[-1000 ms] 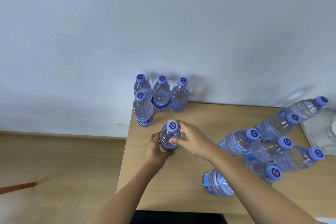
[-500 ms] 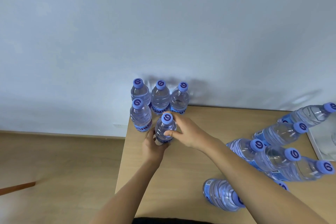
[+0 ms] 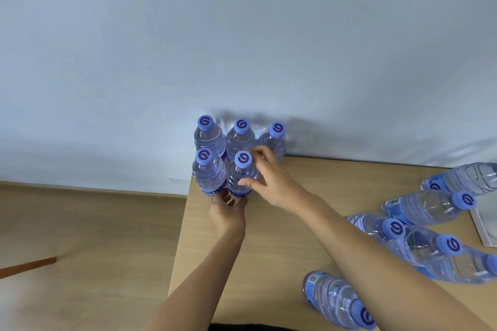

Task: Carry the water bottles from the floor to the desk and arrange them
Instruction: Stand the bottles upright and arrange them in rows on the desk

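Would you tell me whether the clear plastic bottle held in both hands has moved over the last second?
Yes: the held clear plastic bottle moved toward the wall, joining the upright bottles at the desk's back-left corner.

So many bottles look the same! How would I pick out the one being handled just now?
Look to the desk's far left corner by the wall, where five bottles stand upright in a cluster. Three line the wall; two stand in front. It is the right one of the front pair, the only bottle with both hands on it: left hand at its base, right hand at its side.
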A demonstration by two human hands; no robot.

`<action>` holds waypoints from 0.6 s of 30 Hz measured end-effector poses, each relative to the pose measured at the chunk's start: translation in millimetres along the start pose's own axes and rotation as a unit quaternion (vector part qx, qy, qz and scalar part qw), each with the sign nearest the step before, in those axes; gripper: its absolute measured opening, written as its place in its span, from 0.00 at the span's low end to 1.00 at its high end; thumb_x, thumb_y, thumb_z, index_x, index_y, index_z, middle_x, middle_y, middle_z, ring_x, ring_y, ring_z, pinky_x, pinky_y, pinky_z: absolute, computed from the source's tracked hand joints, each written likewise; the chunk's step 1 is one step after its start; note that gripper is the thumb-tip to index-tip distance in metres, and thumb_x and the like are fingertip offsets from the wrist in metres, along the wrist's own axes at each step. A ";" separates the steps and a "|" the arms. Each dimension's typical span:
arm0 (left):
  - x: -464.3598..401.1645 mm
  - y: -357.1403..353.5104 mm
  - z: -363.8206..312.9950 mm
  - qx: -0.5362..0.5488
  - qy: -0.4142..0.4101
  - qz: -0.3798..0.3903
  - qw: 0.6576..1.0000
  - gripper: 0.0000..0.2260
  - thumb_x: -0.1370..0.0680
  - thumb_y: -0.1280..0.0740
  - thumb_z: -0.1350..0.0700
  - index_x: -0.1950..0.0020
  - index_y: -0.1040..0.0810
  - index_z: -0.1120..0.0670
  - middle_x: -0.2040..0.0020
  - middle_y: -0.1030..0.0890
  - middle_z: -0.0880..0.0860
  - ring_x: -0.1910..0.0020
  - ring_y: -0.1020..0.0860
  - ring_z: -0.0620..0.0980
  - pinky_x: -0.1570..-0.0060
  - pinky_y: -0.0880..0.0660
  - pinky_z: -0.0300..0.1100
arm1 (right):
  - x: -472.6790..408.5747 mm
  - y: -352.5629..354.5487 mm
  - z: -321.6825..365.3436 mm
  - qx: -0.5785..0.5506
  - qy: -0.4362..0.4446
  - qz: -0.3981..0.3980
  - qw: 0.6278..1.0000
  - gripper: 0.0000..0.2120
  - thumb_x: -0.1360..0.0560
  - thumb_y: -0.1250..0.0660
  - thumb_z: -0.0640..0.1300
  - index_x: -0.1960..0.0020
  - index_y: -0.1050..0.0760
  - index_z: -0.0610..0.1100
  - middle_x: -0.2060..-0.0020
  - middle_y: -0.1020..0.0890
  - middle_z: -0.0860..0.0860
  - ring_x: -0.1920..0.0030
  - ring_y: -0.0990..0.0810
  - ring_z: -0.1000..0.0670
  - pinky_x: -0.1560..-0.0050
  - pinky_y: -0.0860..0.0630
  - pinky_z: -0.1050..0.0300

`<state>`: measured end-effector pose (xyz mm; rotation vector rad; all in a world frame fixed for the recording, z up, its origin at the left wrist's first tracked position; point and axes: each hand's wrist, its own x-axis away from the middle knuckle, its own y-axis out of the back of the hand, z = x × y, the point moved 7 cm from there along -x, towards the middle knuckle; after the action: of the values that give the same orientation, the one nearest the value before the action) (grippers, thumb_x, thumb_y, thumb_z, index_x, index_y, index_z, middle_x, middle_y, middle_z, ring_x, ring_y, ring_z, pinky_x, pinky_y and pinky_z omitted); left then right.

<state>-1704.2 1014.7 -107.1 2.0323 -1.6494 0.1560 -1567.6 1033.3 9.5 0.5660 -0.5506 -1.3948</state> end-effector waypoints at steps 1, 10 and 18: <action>-0.3 0.2 0.1 0.003 0.007 -0.003 1.000 0.19 0.33 0.21 0.62 0.46 0.23 0.57 0.53 0.20 0.50 0.58 0.22 0.45 0.60 0.30 0.30 | -0.8 0.5 0.3 0.000 0.000 -0.003 1.000 0.24 0.23 0.29 0.45 0.30 0.32 0.41 0.37 0.33 0.49 0.41 0.32 0.57 0.39 0.38 0.65; 2.4 -1.1 -3.3 0.007 0.017 -0.003 1.000 0.18 0.32 0.22 0.63 0.45 0.23 0.59 0.50 0.19 0.53 0.57 0.22 0.48 0.55 0.29 0.38 | 1.7 1.9 0.8 -0.033 0.001 -0.017 0.999 0.26 0.24 0.29 0.42 0.30 0.34 0.41 0.37 0.31 0.47 0.35 0.31 0.52 0.32 0.33 0.56; 14.7 6.5 -13.7 -0.037 -0.026 0.065 0.997 0.23 0.30 0.24 0.62 0.37 0.27 0.57 0.43 0.24 0.50 0.45 0.26 0.49 0.46 0.29 0.43 | 8.0 2.4 -5.7 -0.049 -0.040 -0.008 0.998 0.30 0.27 0.25 0.44 0.30 0.35 0.45 0.35 0.31 0.51 0.33 0.32 0.56 0.32 0.32 0.53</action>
<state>-1703.4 1007.1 -87.3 1.8902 -1.7930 0.0876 -1561.3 1025.8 7.0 0.4385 -0.5392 -1.4562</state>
